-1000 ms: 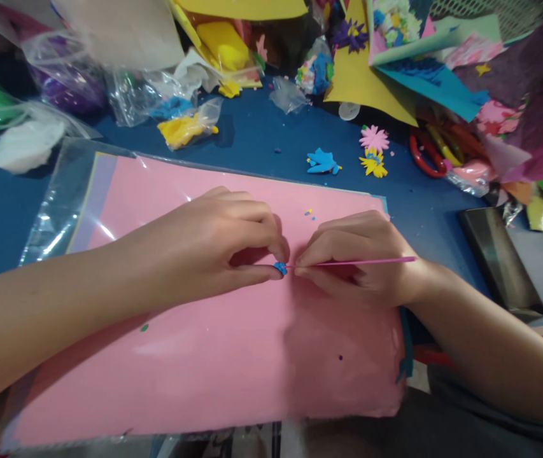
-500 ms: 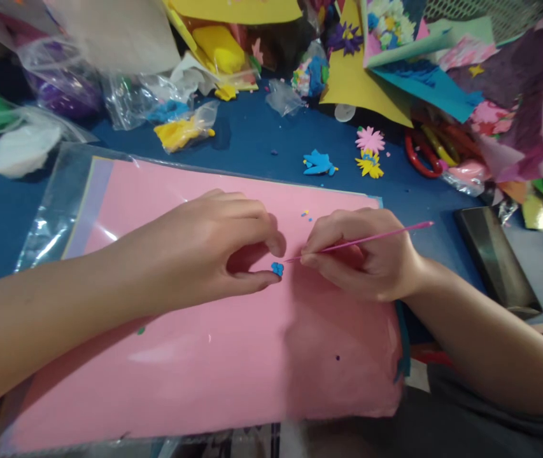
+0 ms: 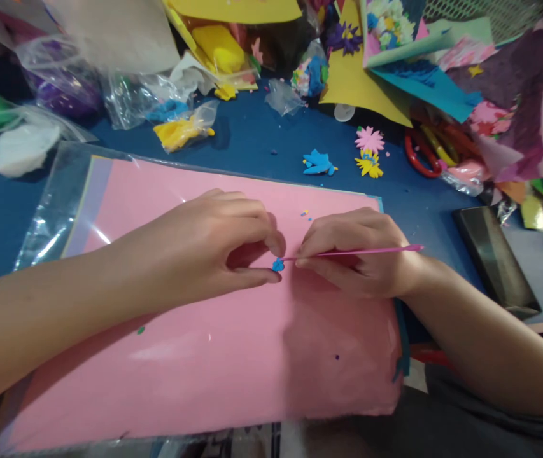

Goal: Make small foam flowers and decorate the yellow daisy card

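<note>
Between the thumb and forefinger of my left hand (image 3: 233, 245) is a tiny blue clay flower (image 3: 277, 264), in a loose pinch. The thumb tip touches its lower edge, and the forefinger tip is just above it. My right hand (image 3: 352, 254) pinches a thin pink stick (image 3: 371, 252) like a pen, and its pointed end meets the flower's upper right side. Both hands rest over a pink sheet (image 3: 233, 369) in a clear plastic sleeve. Small blue and yellow clay bits (image 3: 305, 214) lie beyond the right fingertips.
Farther back lie a blue clay piece (image 3: 319, 163), a pink clay flower (image 3: 370, 139) and a yellow one (image 3: 369, 165). Bagged yellow clay (image 3: 183, 132) is at the back left. Red-handled scissors (image 3: 421, 156) and a dark box (image 3: 496, 262) are on the right.
My right hand has tilted the pink stick flatter and brought its tip left onto the blue flower. The flower has turned and shifted slightly up; my left hand has hardly moved.
</note>
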A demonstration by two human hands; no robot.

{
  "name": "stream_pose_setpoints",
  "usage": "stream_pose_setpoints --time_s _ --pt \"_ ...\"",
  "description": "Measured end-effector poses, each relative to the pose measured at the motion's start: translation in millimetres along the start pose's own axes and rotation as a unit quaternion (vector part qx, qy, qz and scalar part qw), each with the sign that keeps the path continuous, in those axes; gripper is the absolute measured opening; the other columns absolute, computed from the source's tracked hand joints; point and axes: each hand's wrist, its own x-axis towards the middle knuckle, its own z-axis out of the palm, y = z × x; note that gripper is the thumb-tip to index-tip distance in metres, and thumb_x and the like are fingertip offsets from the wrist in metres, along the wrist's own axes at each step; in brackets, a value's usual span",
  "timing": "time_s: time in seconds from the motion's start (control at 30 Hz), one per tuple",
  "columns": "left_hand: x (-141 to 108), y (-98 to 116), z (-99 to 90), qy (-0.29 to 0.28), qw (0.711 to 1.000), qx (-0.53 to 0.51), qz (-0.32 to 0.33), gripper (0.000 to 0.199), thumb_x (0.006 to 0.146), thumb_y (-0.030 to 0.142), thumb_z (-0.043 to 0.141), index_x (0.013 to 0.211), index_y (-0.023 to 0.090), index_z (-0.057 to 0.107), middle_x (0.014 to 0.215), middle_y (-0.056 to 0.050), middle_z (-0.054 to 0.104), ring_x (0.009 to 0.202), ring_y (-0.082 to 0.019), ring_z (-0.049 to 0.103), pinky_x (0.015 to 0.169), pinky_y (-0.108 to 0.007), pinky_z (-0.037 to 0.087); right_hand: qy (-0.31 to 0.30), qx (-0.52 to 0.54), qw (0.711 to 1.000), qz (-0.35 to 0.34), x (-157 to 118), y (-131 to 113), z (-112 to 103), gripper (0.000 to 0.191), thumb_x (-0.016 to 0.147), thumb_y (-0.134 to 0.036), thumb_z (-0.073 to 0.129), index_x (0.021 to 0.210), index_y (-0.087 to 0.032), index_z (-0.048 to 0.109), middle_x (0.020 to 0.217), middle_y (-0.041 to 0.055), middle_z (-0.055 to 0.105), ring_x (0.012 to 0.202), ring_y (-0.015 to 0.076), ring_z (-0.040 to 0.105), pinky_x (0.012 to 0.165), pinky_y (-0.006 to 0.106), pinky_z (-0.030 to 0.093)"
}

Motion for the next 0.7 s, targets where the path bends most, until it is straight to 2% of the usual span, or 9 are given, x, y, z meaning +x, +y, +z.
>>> stream_pose_setpoints --time_s 0.2,0.47,0.7 --pt "0.3 3.6 -1.5 -0.011 1.000 0.010 -0.006 0.018 0.096 0.030 0.057 0.106 0.027 0.073 0.091 0.000 0.069 0.087 -0.016 0.060 0.086 -0.030 0.041 -0.011 -0.008 1.000 0.018 1.0 -1.7 -2.4 0.015 0.099 -0.022 0.058 0.089 -0.016 0.066 0.077 0.0012 0.071 0.067 0.0092 0.063 0.062 0.022 0.047" --pt "0.5 -1.5 -0.1 -0.012 1.000 -0.002 0.021 0.016 0.095 0.032 0.060 0.103 0.027 0.074 0.082 0.001 0.065 0.081 -0.016 0.058 0.081 -0.030 0.037 -0.014 0.001 1.000 0.021 -0.3 -2.4 -3.9 0.009 0.095 -0.015 0.060 0.090 -0.016 0.067 0.080 0.0015 0.075 0.070 0.0096 0.068 0.064 0.022 0.049" --pt "0.7 -1.7 2.0 -0.001 0.999 -0.007 0.036 0.016 0.096 0.026 0.059 0.099 0.028 0.075 0.089 0.001 0.069 0.084 -0.015 0.061 0.079 -0.030 0.036 -0.031 -0.012 0.999 0.024 -0.3 -3.2 -3.7 0.011 0.092 -0.012 0.059 0.090 -0.019 0.068 0.082 0.0001 0.076 0.071 0.0107 0.069 0.064 0.023 0.048"
